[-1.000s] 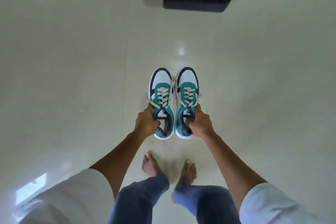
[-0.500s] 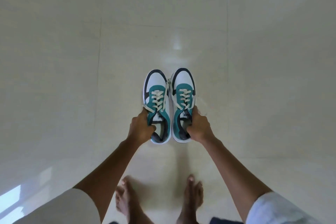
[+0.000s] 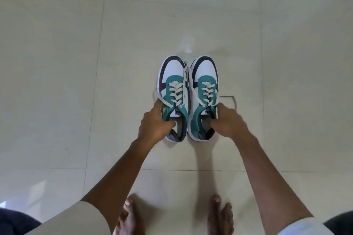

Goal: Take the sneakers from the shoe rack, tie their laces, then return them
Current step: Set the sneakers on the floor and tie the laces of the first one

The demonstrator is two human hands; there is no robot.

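Pair of teal/white/black sneakers sits at frame centre, toes toward upper frame, side by side and just touching or nearly so. Left sneaker [image 3: 174, 99] and right sneaker [image 3: 205, 97] appear to rest on, or just above, the pale tiled floor [image 3: 57, 82]; contact w/ the tile can't be confirmed.

Left hand [image 3: 154, 122] is closed on the left sneaker's collar, thumb inside the opening, fingers on the outer side. Right hand [image 3: 228, 122] grips the right sneaker's collar the same way. Judged reason: collar pinch gives one-handed carry per shoe and keeps the pair level and aligned for set-down.

Laces [image 3: 184, 82] are untied; loose ends trail over the toe area between the shoes and off the outer sides. Tying not yet done.

Person's bare feet [image 3: 219, 213] at lower frame, well short of the heels.

Vs. earlier frames: dark shoe rack, seen at upper frame 1.0 s ago, is out of view. Sneakers sit lower and farther from the body; arms extended more. Grip unchanged. Judged step: placing pair down to begin tying.
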